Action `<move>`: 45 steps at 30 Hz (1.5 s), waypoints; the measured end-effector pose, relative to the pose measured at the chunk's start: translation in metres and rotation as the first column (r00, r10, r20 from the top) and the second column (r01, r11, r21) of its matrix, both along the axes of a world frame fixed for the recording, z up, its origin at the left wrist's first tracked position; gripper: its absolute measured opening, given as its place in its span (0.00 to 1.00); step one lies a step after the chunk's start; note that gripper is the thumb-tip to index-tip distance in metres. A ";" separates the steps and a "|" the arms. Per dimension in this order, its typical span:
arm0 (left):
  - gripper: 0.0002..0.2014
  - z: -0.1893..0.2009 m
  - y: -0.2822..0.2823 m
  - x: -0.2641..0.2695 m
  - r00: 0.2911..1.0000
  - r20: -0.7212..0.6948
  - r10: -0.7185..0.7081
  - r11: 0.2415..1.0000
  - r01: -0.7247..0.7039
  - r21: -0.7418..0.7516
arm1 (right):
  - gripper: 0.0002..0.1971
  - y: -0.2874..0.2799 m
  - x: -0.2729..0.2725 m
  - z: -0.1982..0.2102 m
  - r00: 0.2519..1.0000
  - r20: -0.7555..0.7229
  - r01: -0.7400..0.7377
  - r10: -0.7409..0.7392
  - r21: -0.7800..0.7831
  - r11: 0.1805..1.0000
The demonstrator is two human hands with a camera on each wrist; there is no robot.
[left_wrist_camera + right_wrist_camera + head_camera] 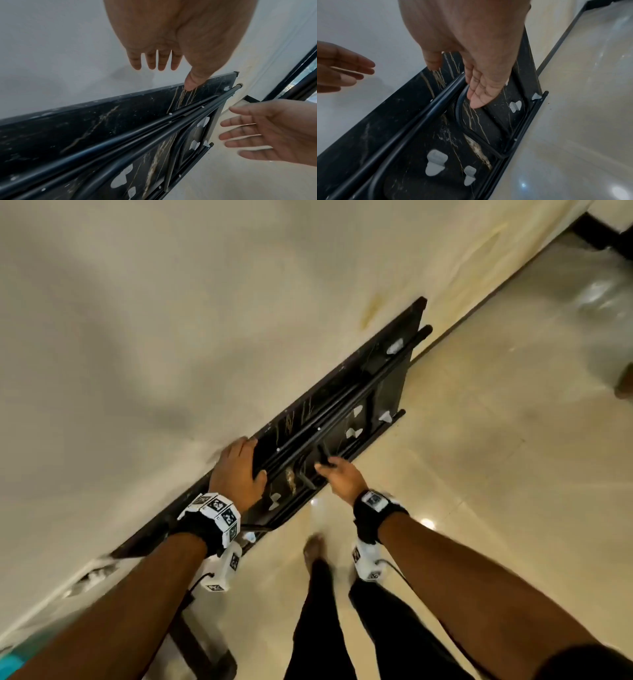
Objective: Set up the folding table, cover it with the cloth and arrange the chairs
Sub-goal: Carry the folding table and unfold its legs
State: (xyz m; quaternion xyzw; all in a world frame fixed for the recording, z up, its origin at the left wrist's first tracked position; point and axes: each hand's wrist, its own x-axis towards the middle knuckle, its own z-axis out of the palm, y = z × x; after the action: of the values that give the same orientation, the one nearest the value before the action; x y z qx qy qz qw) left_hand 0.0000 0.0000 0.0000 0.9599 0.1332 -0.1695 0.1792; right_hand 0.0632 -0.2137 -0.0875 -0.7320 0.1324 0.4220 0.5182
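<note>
The folded black table (342,392) stands on its long edge and leans against the cream wall, underside toward me. Its black leg tubes (342,409) are folded flat and held by grey clips (436,161). My left hand (239,467) is at the table's top edge. In the left wrist view its fingers (154,65) are straight above the edge and the thumb tip touches the panel (85,128). My right hand (337,474) reaches into the leg frame. Its straight fingers (479,94) touch the curved leg tube (458,115). Neither hand grips anything.
A glossy beige tiled floor (479,474) spreads to the right. My legs in black trousers (318,611) stand close to the table. A dark wooden piece (202,645) lies at lower left. A dark frame (603,231) and something shiny (609,302) are at far right.
</note>
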 end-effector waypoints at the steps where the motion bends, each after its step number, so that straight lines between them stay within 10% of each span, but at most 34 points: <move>1: 0.34 -0.010 0.003 0.007 1.000 0.016 -0.022 1.000 0.022 -0.003 | 0.47 0.012 0.009 -0.011 0.997 -0.008 0.079 -0.079 0.026 0.997; 9: 0.47 -0.047 -0.003 0.014 0.996 -0.077 0.047 0.998 -0.044 0.045 | 0.41 0.065 0.046 -0.051 0.689 -0.318 0.713 -0.652 0.132 0.689; 16: 0.52 -0.046 -0.016 0.024 0.985 -0.091 0.146 0.988 -0.142 0.054 | 0.34 0.089 0.042 -0.068 0.658 -0.392 0.737 -0.643 0.158 0.657; 23: 0.52 -0.045 -0.014 0.024 0.976 -0.123 0.178 0.984 -0.174 0.042 | 0.59 0.104 0.042 -0.111 0.656 -0.430 0.723 -0.621 0.118 0.681; 35: 0.24 -0.047 -0.007 0.046 0.950 -0.312 -0.011 0.999 0.000 -0.036 | 0.13 0.038 0.003 -0.082 0.702 -0.404 0.699 -0.587 0.233 0.676; 45: 0.11 -0.065 -0.037 0.036 0.895 -0.398 -0.201 0.978 0.164 -0.127 | 0.15 0.024 -0.012 -0.086 0.604 -0.446 0.795 -0.660 0.288 0.533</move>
State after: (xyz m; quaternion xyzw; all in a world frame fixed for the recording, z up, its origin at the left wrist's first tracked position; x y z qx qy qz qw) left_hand 0.0363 -0.0373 -0.0649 0.9023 0.0692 -0.3884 0.1737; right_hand 0.0507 -0.1900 -0.1735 -0.3938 0.3972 0.2821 0.7795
